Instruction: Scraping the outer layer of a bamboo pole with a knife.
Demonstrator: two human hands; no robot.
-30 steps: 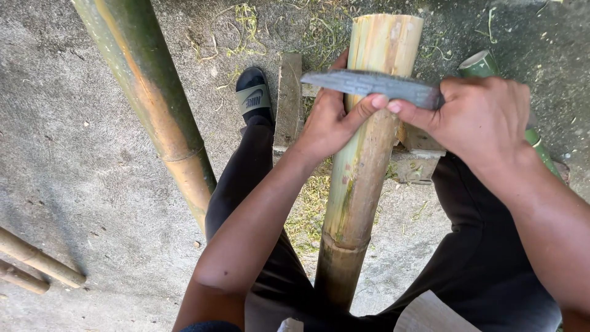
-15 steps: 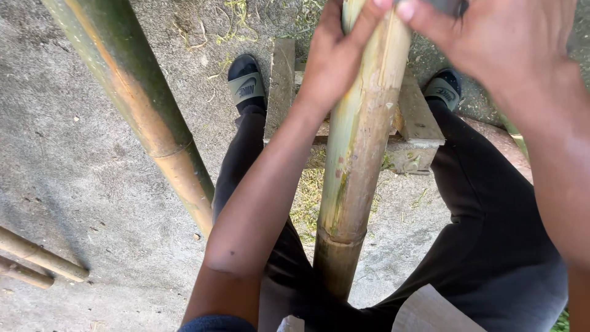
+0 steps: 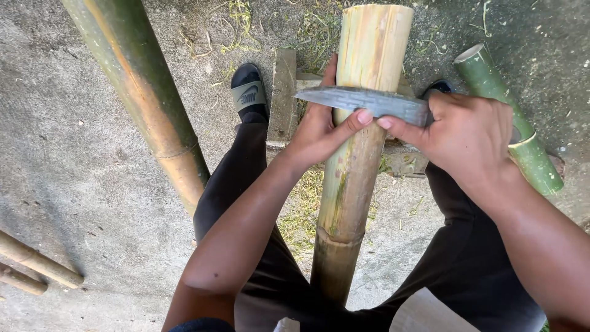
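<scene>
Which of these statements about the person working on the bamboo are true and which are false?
1. The right hand grips a long grey blade. True.
2. The blade lies across the pale peeled bamboo pole. True.
3. The left hand rests flat on the ground. False: it holds the pole, its thumb against the blade.
4. The green bamboo piece lies to the left of the legs. False: it is on the right, behind the right hand.
5. A dark sandal is on the foot to the left of the pole. True.
</scene>
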